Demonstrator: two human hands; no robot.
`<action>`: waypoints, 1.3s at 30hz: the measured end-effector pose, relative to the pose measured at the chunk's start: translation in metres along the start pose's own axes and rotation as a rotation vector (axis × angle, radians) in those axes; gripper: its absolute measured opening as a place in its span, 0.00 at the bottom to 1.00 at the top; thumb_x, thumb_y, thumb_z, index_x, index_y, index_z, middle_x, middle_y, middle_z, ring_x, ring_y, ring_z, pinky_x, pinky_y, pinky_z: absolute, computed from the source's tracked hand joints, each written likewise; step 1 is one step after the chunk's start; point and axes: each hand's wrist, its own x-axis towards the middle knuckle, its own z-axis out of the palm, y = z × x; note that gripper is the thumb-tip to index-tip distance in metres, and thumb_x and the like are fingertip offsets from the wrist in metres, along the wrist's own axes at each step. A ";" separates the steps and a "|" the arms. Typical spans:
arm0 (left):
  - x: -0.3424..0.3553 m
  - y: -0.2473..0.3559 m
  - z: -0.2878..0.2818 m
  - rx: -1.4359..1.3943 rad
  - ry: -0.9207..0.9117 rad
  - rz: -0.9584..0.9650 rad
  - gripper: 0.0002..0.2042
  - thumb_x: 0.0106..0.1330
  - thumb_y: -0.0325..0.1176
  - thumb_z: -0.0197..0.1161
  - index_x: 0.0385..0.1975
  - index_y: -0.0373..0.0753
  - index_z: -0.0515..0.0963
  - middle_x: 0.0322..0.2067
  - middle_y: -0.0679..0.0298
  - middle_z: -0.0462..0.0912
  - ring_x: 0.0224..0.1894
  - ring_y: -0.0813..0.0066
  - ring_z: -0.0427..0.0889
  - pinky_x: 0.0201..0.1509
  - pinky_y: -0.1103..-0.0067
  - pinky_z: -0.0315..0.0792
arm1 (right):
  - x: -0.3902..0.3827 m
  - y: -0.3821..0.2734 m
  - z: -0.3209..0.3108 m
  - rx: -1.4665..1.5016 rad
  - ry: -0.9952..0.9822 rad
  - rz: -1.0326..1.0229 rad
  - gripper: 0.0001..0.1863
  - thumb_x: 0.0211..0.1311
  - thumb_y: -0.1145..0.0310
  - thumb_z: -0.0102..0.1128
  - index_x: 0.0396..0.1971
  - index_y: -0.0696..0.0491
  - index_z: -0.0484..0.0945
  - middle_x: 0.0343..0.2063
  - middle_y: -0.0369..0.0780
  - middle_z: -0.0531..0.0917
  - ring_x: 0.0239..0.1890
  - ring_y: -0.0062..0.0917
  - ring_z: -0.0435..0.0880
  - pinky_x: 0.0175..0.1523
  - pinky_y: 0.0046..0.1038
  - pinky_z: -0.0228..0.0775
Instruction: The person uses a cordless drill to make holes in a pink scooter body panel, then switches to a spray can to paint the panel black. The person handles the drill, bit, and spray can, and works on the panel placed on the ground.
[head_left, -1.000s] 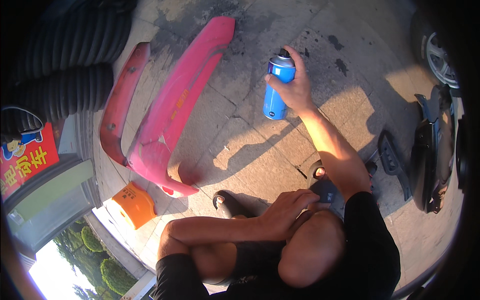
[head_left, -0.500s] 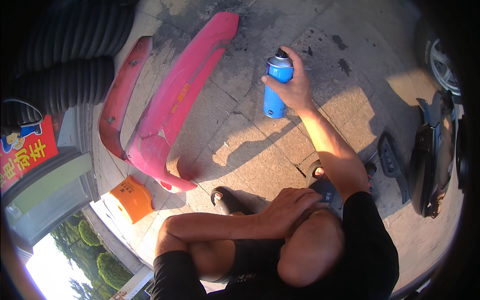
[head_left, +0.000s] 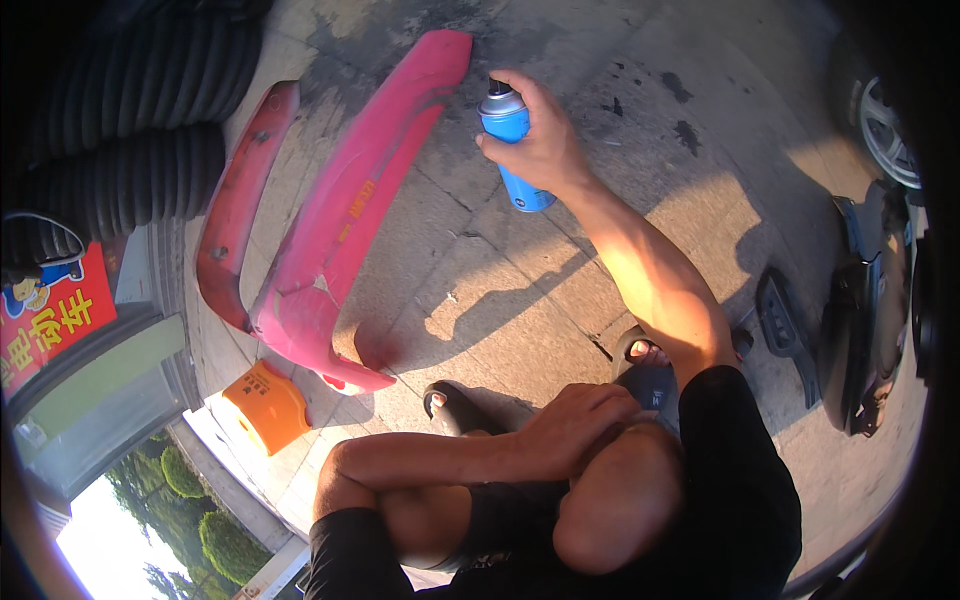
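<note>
My right hand [head_left: 548, 145] is wrapped round a blue spray can [head_left: 524, 192] with a silver shoulder and black top. The index finger lies on top of the nozzle and the thumb crosses the front. The can is slightly tilted in the air, a little right of the far part of a long pink plastic body panel [head_left: 345, 225]. That panel lies on the paving with grey streaks along it. My left hand [head_left: 585, 420] rests over my bent knee [head_left: 620, 500], fingers loosely extended and holding nothing I can see.
A narrower red-pink panel [head_left: 222, 235] lies left of the large one. An orange plastic stool [head_left: 268, 408] stands at the near left. Black ribbed hose-like rolls [head_left: 120, 165] are at far left. At right are black plastic parts [head_left: 785, 325] and a wheel [head_left: 885, 125].
My right hand has carried the spray can left and slightly away from me, closer to the pink panel, and the can now leans. My left hand stays on the knee.
</note>
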 end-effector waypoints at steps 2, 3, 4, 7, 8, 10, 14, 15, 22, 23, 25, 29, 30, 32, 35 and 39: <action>-0.002 -0.001 -0.001 -0.018 -0.060 -0.080 0.20 0.60 0.30 0.62 0.54 0.41 0.72 0.50 0.56 0.76 0.52 0.53 0.76 0.55 0.65 0.70 | 0.003 -0.003 0.008 0.001 -0.015 -0.019 0.37 0.46 0.66 0.74 0.60 0.46 0.70 0.49 0.44 0.78 0.49 0.34 0.81 0.53 0.37 0.75; -0.003 -0.002 -0.002 -0.034 -0.094 -0.126 0.18 0.64 0.29 0.61 0.54 0.42 0.72 0.52 0.56 0.77 0.55 0.54 0.75 0.59 0.65 0.69 | 0.005 -0.005 0.011 -0.002 -0.016 -0.041 0.37 0.46 0.66 0.74 0.60 0.46 0.71 0.49 0.44 0.78 0.49 0.34 0.81 0.53 0.37 0.75; -0.004 -0.003 -0.002 -0.030 -0.087 -0.126 0.18 0.64 0.29 0.61 0.54 0.42 0.72 0.52 0.56 0.77 0.55 0.54 0.75 0.58 0.65 0.69 | 0.006 -0.005 0.014 0.010 -0.028 -0.037 0.37 0.45 0.66 0.74 0.60 0.45 0.71 0.50 0.45 0.77 0.51 0.37 0.80 0.54 0.38 0.74; -0.006 -0.008 0.000 -0.037 -0.077 -0.124 0.17 0.64 0.29 0.60 0.53 0.42 0.73 0.52 0.56 0.77 0.54 0.54 0.76 0.57 0.65 0.69 | 0.008 -0.006 0.019 0.018 -0.065 -0.021 0.37 0.45 0.65 0.73 0.60 0.44 0.70 0.51 0.46 0.76 0.53 0.40 0.79 0.56 0.39 0.73; -0.006 -0.009 0.001 -0.045 -0.076 -0.122 0.17 0.64 0.29 0.60 0.53 0.42 0.73 0.52 0.57 0.77 0.54 0.54 0.76 0.57 0.65 0.69 | 0.009 -0.006 0.020 0.002 -0.078 -0.014 0.38 0.46 0.65 0.73 0.61 0.44 0.70 0.51 0.46 0.76 0.52 0.39 0.79 0.56 0.39 0.73; -0.006 -0.012 0.002 -0.048 -0.071 -0.119 0.17 0.64 0.29 0.60 0.53 0.42 0.72 0.52 0.57 0.76 0.54 0.54 0.76 0.57 0.64 0.69 | 0.009 -0.005 0.020 -0.014 -0.095 -0.001 0.38 0.47 0.66 0.74 0.62 0.45 0.69 0.51 0.46 0.76 0.52 0.38 0.79 0.55 0.40 0.73; -0.008 -0.014 0.002 -0.037 -0.065 -0.118 0.17 0.64 0.29 0.60 0.54 0.42 0.72 0.52 0.57 0.76 0.54 0.55 0.76 0.57 0.65 0.69 | 0.009 -0.004 0.020 -0.024 -0.080 -0.013 0.38 0.47 0.66 0.73 0.62 0.45 0.68 0.51 0.46 0.75 0.51 0.38 0.80 0.55 0.40 0.74; -0.008 -0.014 0.002 -0.039 -0.067 -0.119 0.18 0.64 0.29 0.60 0.54 0.42 0.72 0.52 0.57 0.76 0.54 0.55 0.76 0.57 0.65 0.69 | 0.008 -0.004 0.020 -0.030 -0.067 -0.024 0.38 0.47 0.66 0.73 0.62 0.45 0.69 0.51 0.46 0.75 0.51 0.38 0.80 0.55 0.40 0.74; -0.007 -0.014 -0.001 -0.024 -0.082 -0.120 0.18 0.64 0.29 0.60 0.54 0.43 0.72 0.52 0.57 0.76 0.54 0.55 0.76 0.57 0.65 0.68 | 0.005 -0.004 0.020 -0.051 -0.038 -0.058 0.37 0.46 0.67 0.74 0.60 0.46 0.70 0.50 0.45 0.76 0.49 0.37 0.81 0.53 0.39 0.74; -0.007 -0.014 -0.001 -0.024 -0.084 -0.123 0.18 0.64 0.29 0.60 0.54 0.43 0.72 0.52 0.57 0.76 0.54 0.55 0.76 0.57 0.65 0.68 | 0.005 -0.005 0.021 -0.047 -0.037 -0.053 0.37 0.46 0.67 0.74 0.60 0.46 0.70 0.50 0.45 0.76 0.49 0.37 0.81 0.52 0.38 0.74; -0.007 -0.013 -0.002 -0.028 -0.089 -0.126 0.18 0.64 0.29 0.60 0.54 0.43 0.72 0.52 0.57 0.76 0.54 0.55 0.76 0.57 0.65 0.68 | 0.003 -0.005 0.021 -0.043 -0.032 -0.045 0.37 0.46 0.67 0.74 0.60 0.47 0.70 0.49 0.45 0.76 0.48 0.36 0.81 0.52 0.38 0.75; -0.006 -0.012 -0.002 -0.034 -0.092 -0.125 0.18 0.64 0.29 0.60 0.54 0.42 0.72 0.52 0.57 0.76 0.54 0.55 0.76 0.57 0.65 0.68 | 0.002 -0.006 0.020 -0.036 -0.027 -0.022 0.37 0.45 0.67 0.74 0.60 0.48 0.70 0.49 0.45 0.77 0.48 0.37 0.81 0.52 0.37 0.74; -0.006 -0.012 -0.002 -0.033 -0.090 -0.123 0.18 0.64 0.29 0.60 0.54 0.42 0.72 0.52 0.57 0.76 0.54 0.55 0.76 0.57 0.65 0.68 | 0.002 -0.006 0.020 -0.032 -0.029 -0.014 0.37 0.45 0.67 0.74 0.60 0.48 0.70 0.49 0.45 0.77 0.48 0.37 0.81 0.52 0.37 0.74; -0.006 -0.012 -0.002 -0.031 -0.077 -0.117 0.18 0.64 0.28 0.60 0.54 0.42 0.72 0.52 0.57 0.76 0.53 0.55 0.76 0.57 0.64 0.68 | 0.002 -0.006 0.020 -0.034 -0.023 -0.025 0.37 0.45 0.67 0.74 0.59 0.48 0.70 0.49 0.45 0.77 0.49 0.37 0.81 0.52 0.37 0.74; -0.006 -0.011 -0.002 -0.020 -0.069 -0.111 0.18 0.64 0.28 0.60 0.54 0.42 0.72 0.52 0.57 0.76 0.53 0.55 0.76 0.57 0.64 0.68 | 0.001 -0.006 0.021 -0.039 -0.016 -0.046 0.37 0.45 0.67 0.74 0.59 0.48 0.70 0.49 0.45 0.77 0.49 0.38 0.81 0.53 0.38 0.74; -0.006 -0.011 -0.001 -0.021 -0.067 -0.105 0.18 0.64 0.28 0.60 0.54 0.42 0.72 0.52 0.56 0.76 0.54 0.55 0.76 0.57 0.64 0.68 | -0.001 -0.008 0.020 -0.050 -0.017 -0.049 0.37 0.45 0.67 0.74 0.59 0.47 0.70 0.48 0.45 0.77 0.50 0.38 0.80 0.53 0.38 0.74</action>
